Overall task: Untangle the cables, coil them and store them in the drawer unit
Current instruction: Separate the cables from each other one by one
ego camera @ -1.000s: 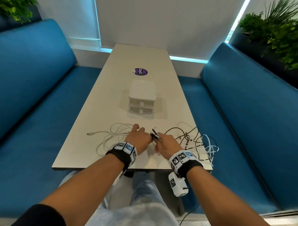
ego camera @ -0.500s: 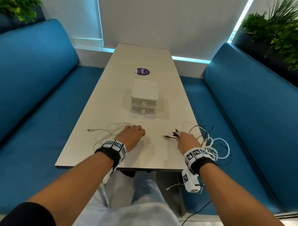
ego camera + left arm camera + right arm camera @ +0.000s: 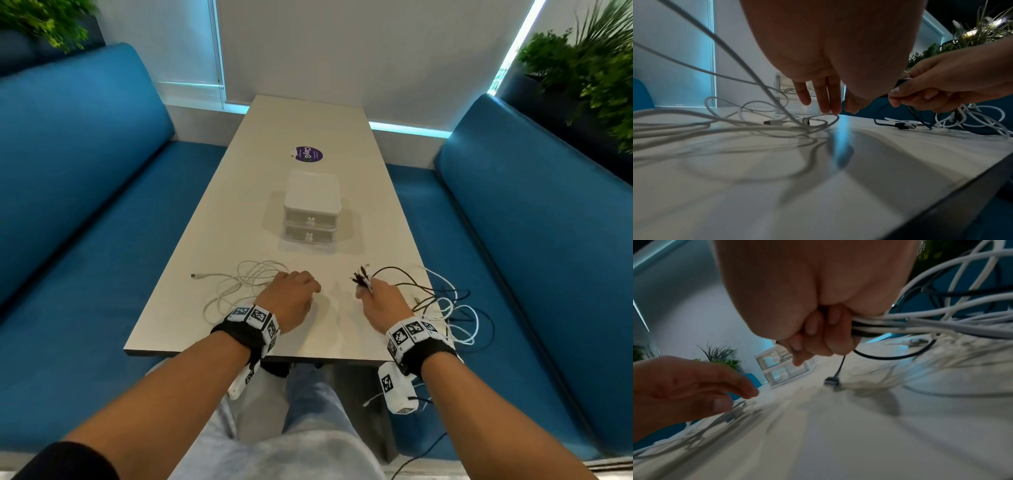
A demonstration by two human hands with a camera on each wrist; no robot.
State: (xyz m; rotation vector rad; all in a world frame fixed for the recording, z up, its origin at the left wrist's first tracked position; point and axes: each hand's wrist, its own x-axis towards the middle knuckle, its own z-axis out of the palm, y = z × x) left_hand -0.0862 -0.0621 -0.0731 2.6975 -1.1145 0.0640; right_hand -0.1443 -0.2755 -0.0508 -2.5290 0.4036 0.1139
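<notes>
White and black cables (image 3: 442, 301) are bunched in the right hand (image 3: 380, 305), whose grip is curled tight round them at the worktop (image 3: 329, 339) edge, well short of the drawer unit (image 3: 311, 209). One strand should be drawn out slowly while the left hand (image 3: 291, 301), fingers relaxed and empty, pins the loose white cable (image 3: 239, 284); both drawers beyond are shut.

Left hand (image 3: 291, 301) loosely spread, right hand (image 3: 380, 305) clenched.

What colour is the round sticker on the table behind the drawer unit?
Purple with white lettering; the sticker shows best in the head view.
</notes>
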